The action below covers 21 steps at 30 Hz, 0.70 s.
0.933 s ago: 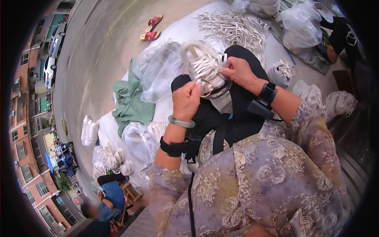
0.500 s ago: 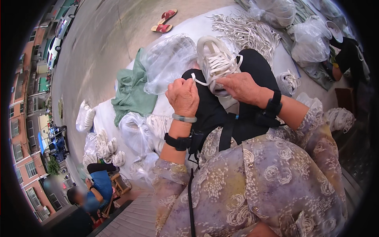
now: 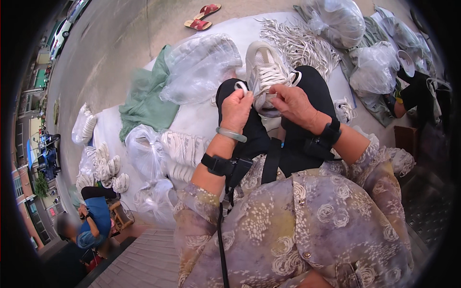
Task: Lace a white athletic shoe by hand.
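A white sneaker (image 3: 261, 58) rests between my knees, its toe pointing away from me and laces crossing its upper. My left hand (image 3: 235, 111), just left of the shoe, is closed in a pinch on a white shoelace (image 3: 241, 86), which bends in a small loop above the fingers. Over the shoe's ankle opening, my right hand (image 3: 298, 106) has its thumb and forefinger pressed together. What those fingers hold, if anything, is hidden. One lace loop sticks out at the right of the shoe.
Loose white laces (image 3: 300, 45) lie heaped on the white sheet ahead. Around me are clear plastic bags (image 3: 204, 67), a green cloth (image 3: 149, 103) and lined-up white shoes (image 3: 180, 149). Red slippers (image 3: 198, 24) lie farther off. A person in blue (image 3: 101, 213) sits at lower left.
My left hand has come closer to the shoe, and the lace stretched between the hands now shows as a small loop. My right hand has risen slightly off the lacing. The view has shifted.
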Available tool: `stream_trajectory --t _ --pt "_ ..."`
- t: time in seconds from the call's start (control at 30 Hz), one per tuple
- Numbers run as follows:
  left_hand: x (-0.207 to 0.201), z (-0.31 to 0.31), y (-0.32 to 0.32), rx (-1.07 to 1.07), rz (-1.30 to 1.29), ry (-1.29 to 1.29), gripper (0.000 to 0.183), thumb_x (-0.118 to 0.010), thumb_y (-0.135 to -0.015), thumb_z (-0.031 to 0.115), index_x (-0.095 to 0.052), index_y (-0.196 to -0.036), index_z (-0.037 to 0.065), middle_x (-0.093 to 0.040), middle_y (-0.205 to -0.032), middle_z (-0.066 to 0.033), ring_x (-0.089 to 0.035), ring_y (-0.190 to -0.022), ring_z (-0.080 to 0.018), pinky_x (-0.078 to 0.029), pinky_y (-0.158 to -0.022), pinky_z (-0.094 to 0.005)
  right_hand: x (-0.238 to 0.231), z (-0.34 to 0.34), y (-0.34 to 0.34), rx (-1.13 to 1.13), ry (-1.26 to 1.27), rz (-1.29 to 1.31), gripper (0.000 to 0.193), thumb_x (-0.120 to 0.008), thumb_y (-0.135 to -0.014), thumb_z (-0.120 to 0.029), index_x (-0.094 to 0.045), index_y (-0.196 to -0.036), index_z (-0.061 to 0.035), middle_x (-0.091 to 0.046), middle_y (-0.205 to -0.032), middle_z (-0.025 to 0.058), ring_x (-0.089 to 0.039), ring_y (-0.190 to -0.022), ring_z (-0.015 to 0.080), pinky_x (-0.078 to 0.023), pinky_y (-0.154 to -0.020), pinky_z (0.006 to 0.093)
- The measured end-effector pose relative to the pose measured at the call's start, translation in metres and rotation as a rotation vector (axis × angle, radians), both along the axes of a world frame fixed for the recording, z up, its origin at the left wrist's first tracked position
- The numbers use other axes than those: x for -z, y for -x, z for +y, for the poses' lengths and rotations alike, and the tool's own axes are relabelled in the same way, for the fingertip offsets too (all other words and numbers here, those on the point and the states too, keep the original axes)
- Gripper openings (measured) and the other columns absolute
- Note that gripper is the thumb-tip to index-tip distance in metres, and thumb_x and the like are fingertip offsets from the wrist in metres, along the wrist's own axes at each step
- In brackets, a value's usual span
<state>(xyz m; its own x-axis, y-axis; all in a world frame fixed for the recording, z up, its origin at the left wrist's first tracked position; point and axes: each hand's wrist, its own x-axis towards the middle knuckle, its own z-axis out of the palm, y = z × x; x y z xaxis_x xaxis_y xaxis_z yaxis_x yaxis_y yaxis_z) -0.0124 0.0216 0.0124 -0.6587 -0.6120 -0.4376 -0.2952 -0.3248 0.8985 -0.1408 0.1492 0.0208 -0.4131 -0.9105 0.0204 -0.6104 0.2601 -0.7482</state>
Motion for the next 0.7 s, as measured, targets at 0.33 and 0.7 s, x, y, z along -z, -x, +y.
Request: stream_trajectory --t 0.33,0.7 --pt "0.012 0.006 0.022 -0.057 0.028 0.016 0.012 -0.057 -0.081 0.012 -0.059 -0.073 0.003 -0.055 -0.058 -0.0005 -0.047 -0.043 -0.0046 -0.037 -0.039 -0.0194 0.008 -0.014 -0.010 0.130 -0.133 -0.449 0.011 -0.047 -0.076 -0.006 -0.057 -0.076 0.0009 -0.056 -0.055 0.0107 -0.056 -0.046 0.0171 -0.044 -0.045 0.0317" --pt "0.046 0.000 0.032 -0.076 0.098 0.524 0.009 -0.056 -0.078 0.011 -0.058 -0.079 0.003 -0.058 -0.063 -0.0138 -0.056 -0.053 -0.0243 -0.044 -0.053 -0.0318 0.012 -0.021 -0.013 0.201 -0.144 -0.551 0.010 -0.048 -0.075 -0.004 -0.055 -0.071 0.0014 -0.055 -0.054 0.0066 -0.054 -0.044 0.0132 -0.044 -0.041 0.0261"
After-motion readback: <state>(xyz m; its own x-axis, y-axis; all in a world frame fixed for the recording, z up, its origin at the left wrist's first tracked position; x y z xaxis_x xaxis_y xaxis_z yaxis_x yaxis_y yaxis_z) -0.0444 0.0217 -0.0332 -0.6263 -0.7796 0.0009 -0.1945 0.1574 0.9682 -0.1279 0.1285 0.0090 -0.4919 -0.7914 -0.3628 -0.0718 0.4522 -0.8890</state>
